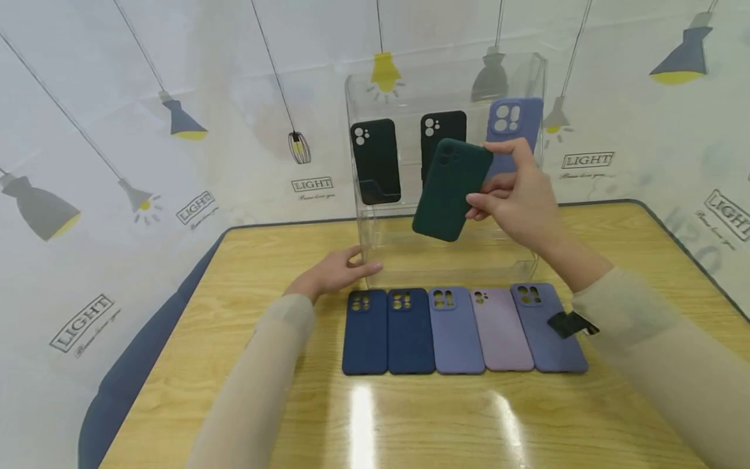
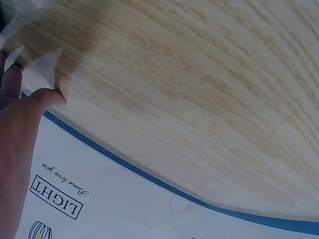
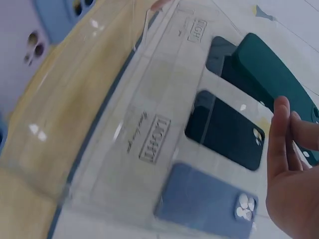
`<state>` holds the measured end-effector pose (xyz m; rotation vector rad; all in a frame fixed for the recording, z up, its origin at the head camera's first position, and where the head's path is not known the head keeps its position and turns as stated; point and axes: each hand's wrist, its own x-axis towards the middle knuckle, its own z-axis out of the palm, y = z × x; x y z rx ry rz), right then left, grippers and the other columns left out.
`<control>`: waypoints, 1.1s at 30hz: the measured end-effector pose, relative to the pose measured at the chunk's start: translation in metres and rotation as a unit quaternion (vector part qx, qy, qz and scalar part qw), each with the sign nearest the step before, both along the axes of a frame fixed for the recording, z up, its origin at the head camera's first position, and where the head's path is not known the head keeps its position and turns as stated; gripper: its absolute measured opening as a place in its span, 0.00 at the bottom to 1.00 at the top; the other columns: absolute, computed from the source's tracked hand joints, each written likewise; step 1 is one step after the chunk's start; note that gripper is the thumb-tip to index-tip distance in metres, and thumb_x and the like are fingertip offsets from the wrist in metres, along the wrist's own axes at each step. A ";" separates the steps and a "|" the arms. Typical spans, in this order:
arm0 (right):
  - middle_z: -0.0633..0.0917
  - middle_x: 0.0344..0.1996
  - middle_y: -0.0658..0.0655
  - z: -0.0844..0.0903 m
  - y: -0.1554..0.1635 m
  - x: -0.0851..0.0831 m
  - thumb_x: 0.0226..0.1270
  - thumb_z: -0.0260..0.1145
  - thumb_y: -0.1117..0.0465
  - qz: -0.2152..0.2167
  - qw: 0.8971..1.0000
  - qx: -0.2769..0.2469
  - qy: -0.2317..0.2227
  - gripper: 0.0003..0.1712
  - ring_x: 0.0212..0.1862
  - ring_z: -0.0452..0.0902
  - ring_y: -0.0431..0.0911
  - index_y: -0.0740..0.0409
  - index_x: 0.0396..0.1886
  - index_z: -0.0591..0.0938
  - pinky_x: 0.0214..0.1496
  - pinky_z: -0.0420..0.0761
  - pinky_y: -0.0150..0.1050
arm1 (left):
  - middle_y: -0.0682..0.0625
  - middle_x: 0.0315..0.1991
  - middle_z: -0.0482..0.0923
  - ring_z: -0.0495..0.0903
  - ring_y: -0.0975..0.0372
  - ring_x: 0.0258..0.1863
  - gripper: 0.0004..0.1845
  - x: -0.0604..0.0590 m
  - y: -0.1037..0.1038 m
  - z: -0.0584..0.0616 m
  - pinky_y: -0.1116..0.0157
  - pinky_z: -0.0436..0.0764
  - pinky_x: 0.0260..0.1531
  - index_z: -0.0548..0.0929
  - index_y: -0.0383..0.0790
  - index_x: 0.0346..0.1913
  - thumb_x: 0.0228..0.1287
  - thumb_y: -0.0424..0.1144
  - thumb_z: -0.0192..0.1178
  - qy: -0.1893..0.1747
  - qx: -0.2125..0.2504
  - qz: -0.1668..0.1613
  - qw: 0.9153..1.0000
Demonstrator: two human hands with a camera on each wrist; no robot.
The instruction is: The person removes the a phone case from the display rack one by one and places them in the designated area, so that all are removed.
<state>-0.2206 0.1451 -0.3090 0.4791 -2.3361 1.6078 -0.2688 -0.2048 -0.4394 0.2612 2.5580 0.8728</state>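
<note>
My right hand (image 1: 524, 195) pinches a dark green phone case (image 1: 451, 189) along its right edge, thumb in front. The case is tilted in front of a clear display stand (image 1: 410, 212). My left hand (image 1: 331, 270) grips the stand's lower left side; in the left wrist view the thumb (image 2: 52, 98) and fingers lie about its clear edge. On the stand's upper shelf lean a dark case (image 1: 376, 163) at left, another dark case (image 1: 443, 124) in the middle, partly hidden by the green one, and a periwinkle case (image 1: 515, 114) at right, partly behind my right hand.
In front of the stand, several cases lie in a row on the wooden table (image 1: 246, 365): navy cases (image 1: 366, 339), a light periwinkle case (image 1: 458, 335), a pale lilac case (image 1: 505, 335) and a blue-purple case (image 1: 541, 345). A lamp-printed wall covering (image 1: 234, 143) stands behind.
</note>
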 end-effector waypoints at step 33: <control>0.85 0.24 0.61 -0.087 0.249 0.023 0.77 0.65 0.67 0.121 0.910 0.233 -0.323 0.43 0.32 0.88 0.56 0.33 0.76 0.51 0.36 0.89 0.44 | 0.41 0.78 0.73 0.75 0.46 0.76 0.57 -0.001 0.005 0.000 0.46 0.73 0.76 0.56 0.50 0.87 0.65 0.81 0.55 0.026 -0.021 -0.004 0.999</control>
